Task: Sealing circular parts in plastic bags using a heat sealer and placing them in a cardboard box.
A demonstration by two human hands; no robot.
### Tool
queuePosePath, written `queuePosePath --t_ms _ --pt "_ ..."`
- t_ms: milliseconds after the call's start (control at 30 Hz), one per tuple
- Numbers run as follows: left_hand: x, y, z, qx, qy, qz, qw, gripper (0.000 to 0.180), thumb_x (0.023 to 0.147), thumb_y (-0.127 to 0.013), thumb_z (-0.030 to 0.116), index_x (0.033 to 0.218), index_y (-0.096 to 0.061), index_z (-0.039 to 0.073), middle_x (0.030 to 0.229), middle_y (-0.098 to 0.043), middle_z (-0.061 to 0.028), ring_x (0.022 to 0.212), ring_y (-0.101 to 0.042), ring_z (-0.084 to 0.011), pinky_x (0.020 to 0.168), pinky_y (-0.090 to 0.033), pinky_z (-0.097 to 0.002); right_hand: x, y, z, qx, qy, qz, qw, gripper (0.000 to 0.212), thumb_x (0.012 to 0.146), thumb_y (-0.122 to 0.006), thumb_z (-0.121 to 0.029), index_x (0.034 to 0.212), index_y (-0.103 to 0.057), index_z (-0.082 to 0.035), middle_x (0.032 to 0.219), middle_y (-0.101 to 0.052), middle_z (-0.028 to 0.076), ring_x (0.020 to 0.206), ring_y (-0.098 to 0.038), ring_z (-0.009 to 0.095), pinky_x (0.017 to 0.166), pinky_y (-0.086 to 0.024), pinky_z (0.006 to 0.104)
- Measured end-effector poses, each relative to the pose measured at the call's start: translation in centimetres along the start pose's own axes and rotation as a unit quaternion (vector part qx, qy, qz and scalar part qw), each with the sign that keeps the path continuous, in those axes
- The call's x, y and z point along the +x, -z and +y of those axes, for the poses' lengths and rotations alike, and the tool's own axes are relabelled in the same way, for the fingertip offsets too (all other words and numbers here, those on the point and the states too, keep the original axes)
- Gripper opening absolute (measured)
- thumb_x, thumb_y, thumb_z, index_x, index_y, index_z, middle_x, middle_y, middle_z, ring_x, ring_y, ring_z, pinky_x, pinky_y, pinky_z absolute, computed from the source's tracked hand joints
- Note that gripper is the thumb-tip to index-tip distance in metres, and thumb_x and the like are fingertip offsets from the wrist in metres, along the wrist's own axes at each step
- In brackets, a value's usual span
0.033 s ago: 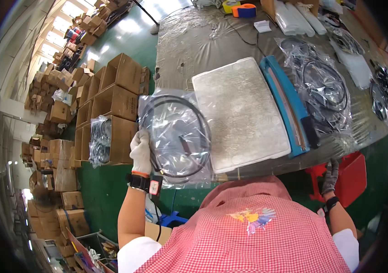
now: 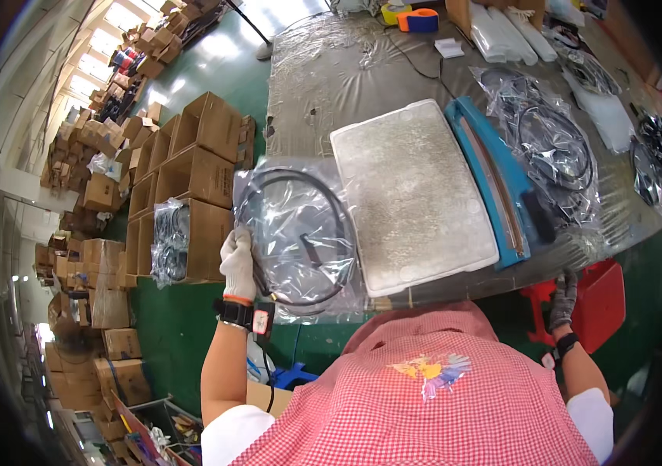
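My left hand [image 2: 237, 262], in a white glove, pinches the left edge of a clear plastic bag [image 2: 292, 225]. Inside the bag lies a coiled black cable [image 2: 350, 233] with a brass-coloured end near my fingers. The bag overlaps the left side of a worn white pad [image 2: 424, 194]. My right hand [image 2: 563, 301] wears a grey glove and hangs off the table's front edge, its fingers stretched out and holding nothing visible. Beyond it, right of the pad, lies a long blue bag sealer [image 2: 490, 182] with a dark handle [image 2: 538, 217] at its near end.
Bagged cables [image 2: 552, 144] are heaped right of the sealer, on the grey covered table [image 2: 308, 85]. Open cardboard boxes [image 2: 195, 171] stand at the left, one with bagged cables [image 2: 170, 241]. A red plastic stool [image 2: 599, 299] is below my right hand. Tape rolls [image 2: 418, 19] lie at the back.
My left hand and the bagged cable have shifted slightly down and left. The sealer's dark handle has moved a little up and right. My right hand stays about where it was.
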State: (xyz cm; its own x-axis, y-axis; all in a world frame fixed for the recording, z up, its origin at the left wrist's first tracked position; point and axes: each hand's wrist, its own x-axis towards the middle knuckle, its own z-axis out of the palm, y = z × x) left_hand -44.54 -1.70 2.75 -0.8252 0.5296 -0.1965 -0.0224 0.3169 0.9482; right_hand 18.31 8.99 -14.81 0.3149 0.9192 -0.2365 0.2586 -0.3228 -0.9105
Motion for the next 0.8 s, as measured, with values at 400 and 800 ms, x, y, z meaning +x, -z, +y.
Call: queuePosePath --t_ms 400,800 --pt "2.2 1.3 -5.9 0.415 -0.118 0.012 0.902 0.049 0.081 -0.056 0.038 0.118 -0.05 0.006 0.116 -0.054 -0.023 0.095 -0.056 -0.0414 0.086 -0.044 -0.0445 -7.8 -3.9 -6.5 -0.34 0.258 -0.056 0.903 0.031 0.088 -0.052 -0.012 0.118 -0.05 -0.003 0.103 -0.059 0.016 0.091 -0.059 0.026 0.081 -0.046 0.0348" --pt "-1.7 -7.1 -8.8 0.556 -0.311 -0.132 0.76 0.063 0.082 -0.051 0.041 0.135 -0.04 0.008 0.141 -0.027 -0.0257 0.133 -0.018 -0.0406 0.11 -0.005 -0.0494 4.6 -1.7 -7.6 -0.239 0.045 0.057 0.968 0.037 0.087 -0.054 -0.026 0.12 -0.05 -0.01 0.091 -0.058 0.008 0.068 -0.056 0.016 0.062 -0.048 0.0314"
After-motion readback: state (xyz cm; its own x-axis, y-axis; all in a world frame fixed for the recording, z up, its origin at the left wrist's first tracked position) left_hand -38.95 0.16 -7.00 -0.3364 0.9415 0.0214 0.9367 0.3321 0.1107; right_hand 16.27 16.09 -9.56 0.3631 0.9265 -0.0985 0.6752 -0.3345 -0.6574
